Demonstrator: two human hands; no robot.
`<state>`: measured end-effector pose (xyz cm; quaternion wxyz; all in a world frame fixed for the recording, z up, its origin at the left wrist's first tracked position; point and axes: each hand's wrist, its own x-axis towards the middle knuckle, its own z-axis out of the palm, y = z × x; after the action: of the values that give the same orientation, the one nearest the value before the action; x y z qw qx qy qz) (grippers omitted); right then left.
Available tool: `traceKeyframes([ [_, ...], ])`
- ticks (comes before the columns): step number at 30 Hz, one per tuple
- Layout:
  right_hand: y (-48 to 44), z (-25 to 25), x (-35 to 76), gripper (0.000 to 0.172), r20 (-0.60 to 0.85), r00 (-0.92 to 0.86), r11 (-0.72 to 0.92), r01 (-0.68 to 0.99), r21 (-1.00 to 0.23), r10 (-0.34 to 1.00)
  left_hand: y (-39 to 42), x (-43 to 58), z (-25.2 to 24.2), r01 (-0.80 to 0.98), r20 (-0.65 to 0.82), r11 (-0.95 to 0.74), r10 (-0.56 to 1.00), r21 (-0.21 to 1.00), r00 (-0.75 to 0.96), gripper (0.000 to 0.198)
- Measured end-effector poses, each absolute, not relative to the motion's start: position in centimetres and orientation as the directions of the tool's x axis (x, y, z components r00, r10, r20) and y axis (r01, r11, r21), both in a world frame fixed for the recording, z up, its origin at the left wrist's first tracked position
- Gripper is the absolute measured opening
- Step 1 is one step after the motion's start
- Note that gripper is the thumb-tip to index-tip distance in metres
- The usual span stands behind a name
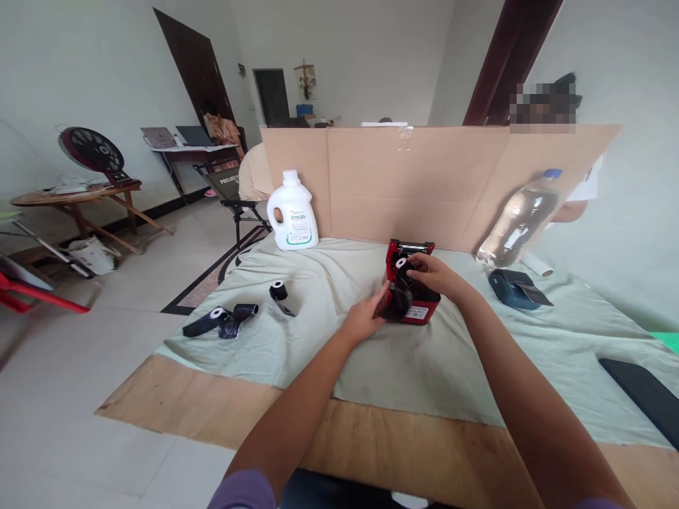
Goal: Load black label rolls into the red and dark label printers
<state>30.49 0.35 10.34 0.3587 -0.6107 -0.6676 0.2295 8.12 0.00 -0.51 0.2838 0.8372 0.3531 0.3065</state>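
Observation:
In front of me on the cloth stands a small red-and-black printer (424, 311) with its lid raised. Inside its top opening sits a black roll (402, 271) with a white core. My right hand (431, 274) reaches over from the right, its fingers closed on that roll. At the printer's near left side, my left hand (367, 315) grips the body, its fingertips partly hidden. A dark, rounded part (397, 304) lies by the left fingers; I cannot tell whether it is a flap or unrolled strip.
Black rolls (278, 290) with loose strips lie left on the cloth (318, 346). A white jug (294, 215), a cardboard screen (392, 177) and a leaning water bottle (520, 219) stand behind. At right are a dark blue printer (514, 288) and a black phone-like slab (641, 396).

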Motion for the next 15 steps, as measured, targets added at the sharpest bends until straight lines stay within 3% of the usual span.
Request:
traceKeyframes([
  [5, 0.6, 13.2, 24.7, 0.026, 0.277, 0.000, 0.264, 0.296, -0.918, 0.961, 0.3, 8.3, -0.6, 0.433, 0.249, -0.530, 0.794, 0.729, 0.554, 0.080],
  [9, 2.6, 14.5, 18.4, 0.028, 0.187, -0.018, 0.188, 0.026, -0.982, 0.982, 0.2, 8.4, -0.4, 0.441, 0.238, -0.530, 0.793, 0.724, 0.561, 0.079],
  [12, 4.9, 13.9, 14.5, 0.023, 0.145, -0.035, 0.146, 0.030, -0.989, 0.989, 0.2, 8.4, -0.3, 0.457, 0.233, -0.535, 0.792, 0.710, 0.565, 0.064],
  [15, 7.7, 12.1, 11.6, 0.019, 0.156, -0.022, 0.158, 0.150, -0.976, 0.987, 0.3, 8.3, -0.3, 0.476, 0.206, -0.536, 0.786, 0.697, 0.583, 0.049],
])
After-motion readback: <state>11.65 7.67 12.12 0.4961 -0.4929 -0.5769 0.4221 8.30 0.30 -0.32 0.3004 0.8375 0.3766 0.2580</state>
